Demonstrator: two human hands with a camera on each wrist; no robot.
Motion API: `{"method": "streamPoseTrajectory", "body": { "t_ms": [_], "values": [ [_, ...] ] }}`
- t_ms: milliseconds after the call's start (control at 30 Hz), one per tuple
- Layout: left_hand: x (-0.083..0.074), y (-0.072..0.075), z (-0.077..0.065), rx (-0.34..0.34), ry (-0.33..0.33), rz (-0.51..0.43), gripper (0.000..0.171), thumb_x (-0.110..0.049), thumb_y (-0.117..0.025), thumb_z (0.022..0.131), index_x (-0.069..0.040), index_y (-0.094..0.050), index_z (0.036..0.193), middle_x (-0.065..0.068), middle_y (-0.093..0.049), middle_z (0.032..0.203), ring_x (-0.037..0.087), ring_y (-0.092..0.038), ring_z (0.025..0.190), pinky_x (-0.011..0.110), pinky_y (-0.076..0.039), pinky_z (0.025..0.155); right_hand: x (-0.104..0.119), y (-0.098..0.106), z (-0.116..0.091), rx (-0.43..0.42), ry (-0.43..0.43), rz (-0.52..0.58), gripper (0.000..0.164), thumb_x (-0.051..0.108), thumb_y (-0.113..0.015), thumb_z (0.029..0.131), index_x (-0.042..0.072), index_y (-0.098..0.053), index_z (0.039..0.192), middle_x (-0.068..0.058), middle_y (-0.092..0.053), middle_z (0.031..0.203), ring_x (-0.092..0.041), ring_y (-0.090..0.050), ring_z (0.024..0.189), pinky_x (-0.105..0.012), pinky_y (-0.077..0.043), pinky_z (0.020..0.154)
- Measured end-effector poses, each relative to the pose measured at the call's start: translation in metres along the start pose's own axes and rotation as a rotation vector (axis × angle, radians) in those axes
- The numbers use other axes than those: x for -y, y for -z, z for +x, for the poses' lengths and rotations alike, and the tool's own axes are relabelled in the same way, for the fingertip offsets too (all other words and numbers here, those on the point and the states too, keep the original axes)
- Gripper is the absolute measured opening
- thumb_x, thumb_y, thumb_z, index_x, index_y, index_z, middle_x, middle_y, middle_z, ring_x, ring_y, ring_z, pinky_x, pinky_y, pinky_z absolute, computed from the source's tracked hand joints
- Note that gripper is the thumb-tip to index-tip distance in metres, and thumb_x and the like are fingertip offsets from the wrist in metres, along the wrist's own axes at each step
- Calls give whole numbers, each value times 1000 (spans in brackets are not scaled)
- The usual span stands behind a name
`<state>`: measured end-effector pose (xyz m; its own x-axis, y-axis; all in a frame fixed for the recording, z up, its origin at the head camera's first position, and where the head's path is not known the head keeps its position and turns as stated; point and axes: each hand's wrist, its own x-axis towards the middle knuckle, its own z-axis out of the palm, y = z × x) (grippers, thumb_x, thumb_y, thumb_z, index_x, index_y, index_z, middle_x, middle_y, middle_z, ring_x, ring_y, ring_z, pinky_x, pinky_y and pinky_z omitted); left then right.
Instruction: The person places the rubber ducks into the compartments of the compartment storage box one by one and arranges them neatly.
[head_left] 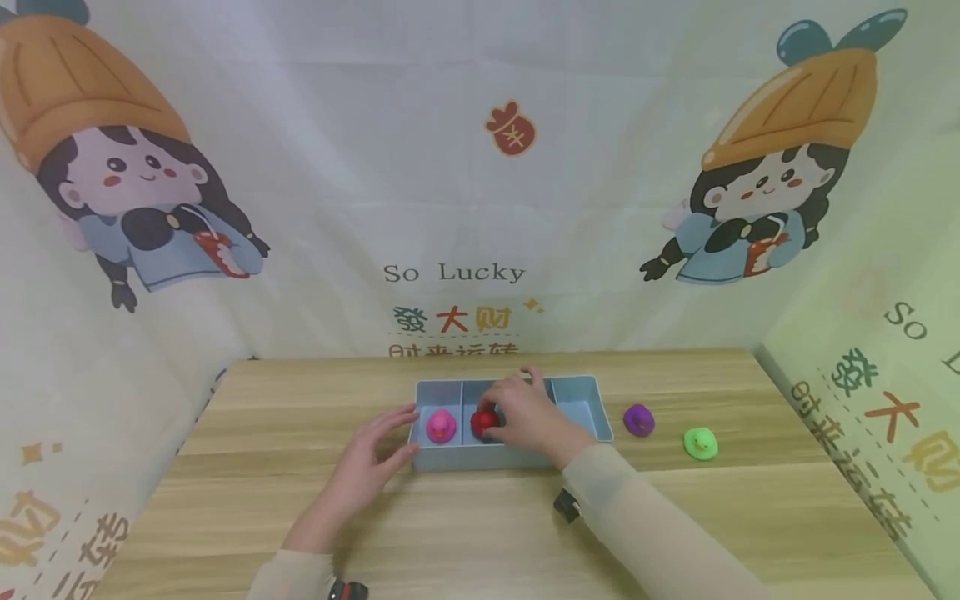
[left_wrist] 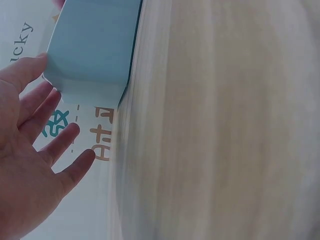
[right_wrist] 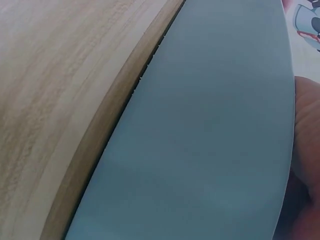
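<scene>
A blue-grey box (head_left: pixel 480 457) with three compartments sits on the table. My right hand (head_left: pixel 529 418) reaches into the middle compartment and pinches a red rubber duck (head_left: pixel 484 423) between thumb and fingers, partly covering it. A pink rubber duck (head_left: pixel 441 427) lies in the left compartment. At the box's left end, my left hand (head_left: pixel 364 463) has its thumb and fingertips against the rim and corner, the fingers loosely spread. In the right wrist view the box's front wall (right_wrist: pixel 200 125) hides most of the right hand (right_wrist: pixel 307 135).
Right of the box, a purple rubber duck (head_left: pixel 639 421) and a green one (head_left: pixel 701 443) lie on the wooden table (head_left: pixel 465 533). The right compartment (head_left: pixel 583 417) of the box shows its bare floor. A printed cloth (head_left: pixel 322 208) hangs behind and along both sides.
</scene>
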<state>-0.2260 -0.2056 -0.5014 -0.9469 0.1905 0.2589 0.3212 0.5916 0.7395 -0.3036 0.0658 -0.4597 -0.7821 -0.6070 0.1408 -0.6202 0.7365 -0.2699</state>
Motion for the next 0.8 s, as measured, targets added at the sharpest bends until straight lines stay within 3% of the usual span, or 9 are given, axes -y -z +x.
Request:
{"method": "streamPoseTrajectory", "body": {
  "t_ms": [467, 667, 800],
  "values": [
    [0, -1, 0, -13, -17, -6, 46, -18, -72, 98, -6, -61, 141, 11, -53, 156, 40, -43, 147, 67, -32, 120, 3, -1, 3, 31, -35, -4, 23, 23, -90, 79, 22, -74, 95, 6, -75, 102, -21, -61, 111, -66, -17, 123],
    [0, -1, 0, -8, -16, -9, 46, -19, -72, 97, -8, -61, 141, 10, -53, 156, 40, -43, 147, 66, -32, 121, 0, -2, 2, 25, -39, 39, 33, 25, -90, 80, 21, -75, 109, 6, -75, 111, -19, -60, 119, -65, -12, 125],
    [0, 0, 0, -12, -17, -11, 46, -18, -72, 97, -7, -61, 141, 10, -53, 156, 40, -43, 147, 66, -32, 120, -3, 1, -2, -33, -26, 101, 38, 25, -89, 82, 19, -74, 116, 5, -74, 116, -21, -60, 122, -65, -12, 125]
  ]
}}
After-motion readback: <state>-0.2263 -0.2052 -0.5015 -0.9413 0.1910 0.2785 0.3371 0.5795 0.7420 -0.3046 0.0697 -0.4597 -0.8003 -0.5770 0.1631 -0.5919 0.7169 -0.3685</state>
